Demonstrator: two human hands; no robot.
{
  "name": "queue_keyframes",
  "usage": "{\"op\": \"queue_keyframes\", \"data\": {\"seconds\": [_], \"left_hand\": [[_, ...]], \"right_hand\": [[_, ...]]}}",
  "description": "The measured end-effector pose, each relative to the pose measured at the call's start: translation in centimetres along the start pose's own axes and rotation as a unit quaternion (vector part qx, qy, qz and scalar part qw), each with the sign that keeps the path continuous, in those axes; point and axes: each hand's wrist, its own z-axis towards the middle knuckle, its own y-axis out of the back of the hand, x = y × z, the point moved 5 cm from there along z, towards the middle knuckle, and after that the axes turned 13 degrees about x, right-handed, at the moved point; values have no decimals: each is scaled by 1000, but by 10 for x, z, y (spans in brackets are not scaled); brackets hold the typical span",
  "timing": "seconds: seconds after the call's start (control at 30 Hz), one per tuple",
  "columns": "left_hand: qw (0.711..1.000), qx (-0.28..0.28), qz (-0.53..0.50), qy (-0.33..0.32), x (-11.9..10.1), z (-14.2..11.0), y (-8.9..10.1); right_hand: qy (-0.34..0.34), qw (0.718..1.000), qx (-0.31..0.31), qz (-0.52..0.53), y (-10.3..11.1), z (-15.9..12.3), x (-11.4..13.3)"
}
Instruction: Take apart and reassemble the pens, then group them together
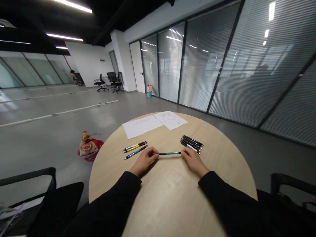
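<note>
While pinching one end of the green pen (pixel 170 153) in left hand (pixel 145 161), other end in right hand (pixel 194 161), just holding it over the surface (pixel 170 197) between the blue pen (pixel 136 152) and black pens (pixel 192 142)

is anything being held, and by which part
A green-and-black pen, by its two ends: left hand at one, right hand at the other.

I see room between the black-sleeved forearms (pixel 116 197) over the round, pale-wood table (pixel 170 191); slim black pens (pixel 193 140) crowd the right hand (pixel 192 161).
</note>
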Motion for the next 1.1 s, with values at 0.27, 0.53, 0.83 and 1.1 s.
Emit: {"op": "queue_keyframes", "data": {"seconds": [0.27, 0.53, 0.83, 1.1], "left_hand": [[1000, 0, -2, 12, 2, 1, 0], [1000, 7, -3, 12, 1, 0, -1], [1000, 11, -3, 13, 2, 2, 0], [999, -24, 31, 24, -3, 2, 2]], "right_hand": [[1, 1000, 4, -12, 1, -1, 6], [-8, 1000, 10, -10, 1, -3, 11], [0, 1000, 5, -6, 0, -2, 9], [-6, 998, -8, 68, -4, 0, -2]]}}
